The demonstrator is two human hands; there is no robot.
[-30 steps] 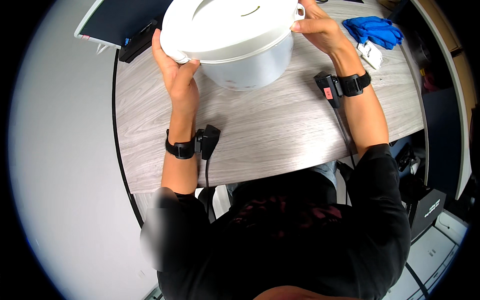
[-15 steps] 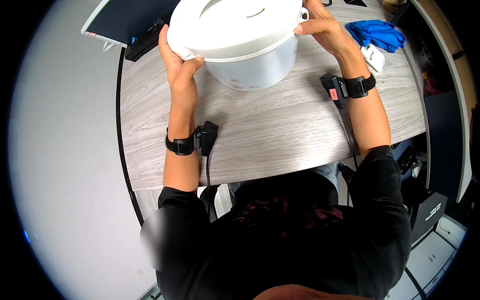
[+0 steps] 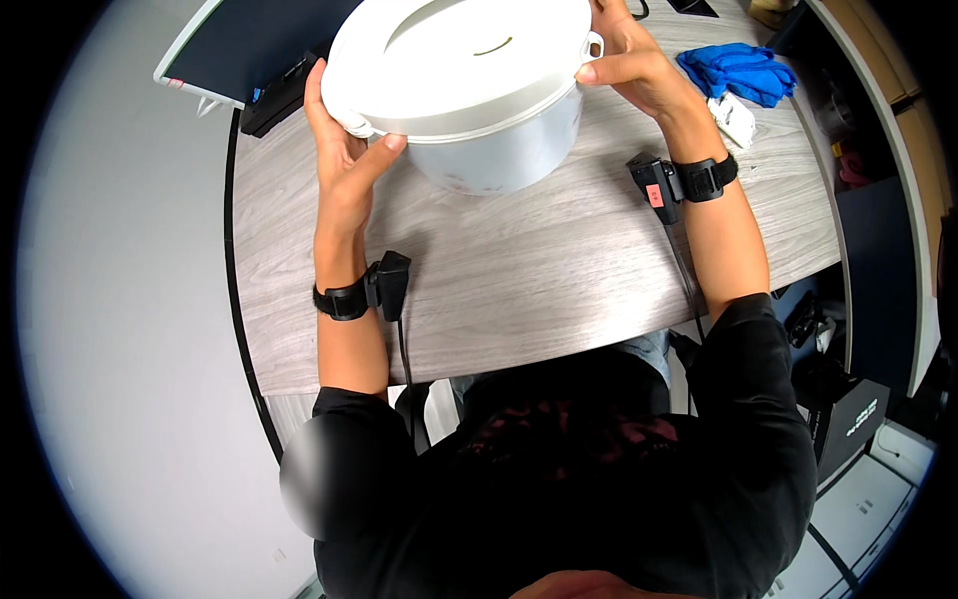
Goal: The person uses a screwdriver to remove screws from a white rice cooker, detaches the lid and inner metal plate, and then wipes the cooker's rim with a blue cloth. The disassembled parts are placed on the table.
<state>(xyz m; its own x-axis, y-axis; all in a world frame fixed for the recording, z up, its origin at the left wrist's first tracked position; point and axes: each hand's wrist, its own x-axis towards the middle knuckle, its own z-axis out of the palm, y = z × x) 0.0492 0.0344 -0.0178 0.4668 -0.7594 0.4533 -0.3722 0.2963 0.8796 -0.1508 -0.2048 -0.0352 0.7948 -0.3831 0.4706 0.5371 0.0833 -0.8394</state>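
1. Wristbands (image 3: 344,301), black, circle both wrists.
2. Left hand (image 3: 344,175) and right hand (image 3: 641,78) grasp opposite sides of a white lidded tub (image 3: 479,100), over the grey worktop (image 3: 519,285); whether its base touches is unclear.
3. Crumpled blue cloth (image 3: 736,74) lies rightward; a white-edged dark panel (image 3: 254,50) stands far left.

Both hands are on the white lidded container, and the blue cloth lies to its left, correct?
Not quite: the head view shows the blue cloth to the right of the white lidded container. The left hand and right hand are both on it.
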